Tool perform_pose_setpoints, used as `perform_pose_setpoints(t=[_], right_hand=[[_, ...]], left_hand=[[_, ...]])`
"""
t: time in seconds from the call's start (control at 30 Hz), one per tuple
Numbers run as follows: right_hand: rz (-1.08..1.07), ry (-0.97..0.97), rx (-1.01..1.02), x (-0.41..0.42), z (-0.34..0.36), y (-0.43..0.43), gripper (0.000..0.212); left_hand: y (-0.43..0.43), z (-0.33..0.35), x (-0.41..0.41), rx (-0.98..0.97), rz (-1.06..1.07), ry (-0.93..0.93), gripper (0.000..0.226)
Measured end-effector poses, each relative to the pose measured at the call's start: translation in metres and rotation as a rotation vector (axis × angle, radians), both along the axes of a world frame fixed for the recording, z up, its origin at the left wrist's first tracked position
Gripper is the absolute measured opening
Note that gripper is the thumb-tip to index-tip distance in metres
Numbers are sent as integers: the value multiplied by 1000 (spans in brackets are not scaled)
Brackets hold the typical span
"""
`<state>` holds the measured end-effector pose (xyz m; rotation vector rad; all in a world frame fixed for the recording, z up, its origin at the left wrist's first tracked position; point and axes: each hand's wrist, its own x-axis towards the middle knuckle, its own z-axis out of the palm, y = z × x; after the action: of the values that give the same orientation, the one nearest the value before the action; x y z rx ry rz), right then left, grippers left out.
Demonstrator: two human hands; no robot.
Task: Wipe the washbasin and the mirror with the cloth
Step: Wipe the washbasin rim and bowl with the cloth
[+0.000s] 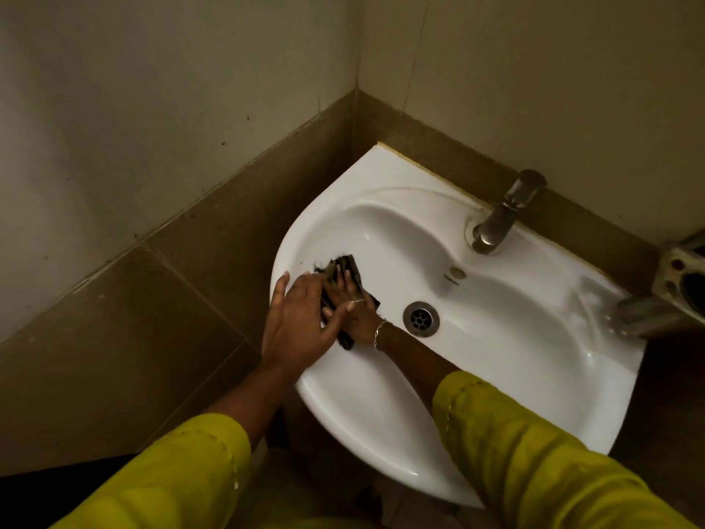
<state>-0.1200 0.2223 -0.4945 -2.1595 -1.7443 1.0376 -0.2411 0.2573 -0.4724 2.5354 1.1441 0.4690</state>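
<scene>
Dim tiled corner (244,231), white washbasin (496,376), seemingly wet

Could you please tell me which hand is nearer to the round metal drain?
Right hand, flat on the dark cloth just left of the round metal drain; the left hand lies farther left.

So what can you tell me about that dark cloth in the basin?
The cloth is small, dark, almost black, with a frayed, ragged edge at its far end. It looks like soft fabric, crumpled rather than folded. It lies on the inner left slope of the white washbasin, left of the drain. The right hand presses flat on it, and the left hand overlaps it from the rim side. Much of it is hidden under the hands.
</scene>
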Motion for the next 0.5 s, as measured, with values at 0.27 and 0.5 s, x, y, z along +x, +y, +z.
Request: perform_pose_setpoints(t=[0.27,0.5], right_hand=[[109,159,-39,-13,-19,-44,85],[321,78,-81,9,-28,-100,131]], left_hand=[[-1,2,-1,-4,-1,73,67],[-2,2,-1,16,4,132,85]])
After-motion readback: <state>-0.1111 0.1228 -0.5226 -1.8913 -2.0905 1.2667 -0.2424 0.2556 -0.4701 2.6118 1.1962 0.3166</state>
